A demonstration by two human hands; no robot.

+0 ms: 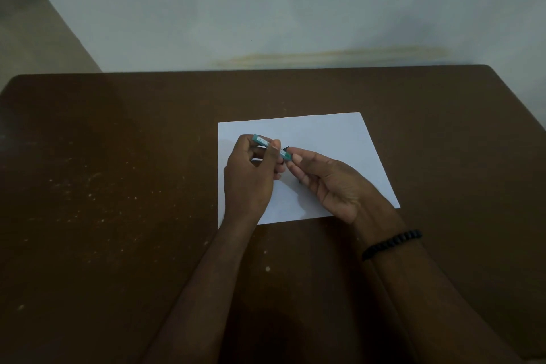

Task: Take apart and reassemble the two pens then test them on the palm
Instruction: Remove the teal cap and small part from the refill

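Observation:
A teal pen [263, 141] is held above a white sheet of paper [328, 139]. My left hand [251, 174] grips the teal barrel between thumb and fingers. My right hand [328, 180] pinches the pen's dark lower end [287, 154] with thumb and forefinger. Both hands meet over the middle of the sheet. A second pen is not visible; a small dark speck on the paper under my right hand is too hidden to identify.
The paper lies on a dark brown table [118, 186] with pale specks. A pale wall [266, 9] rises right behind the table's far edge. A black bead bracelet [391, 244] sits on my right wrist.

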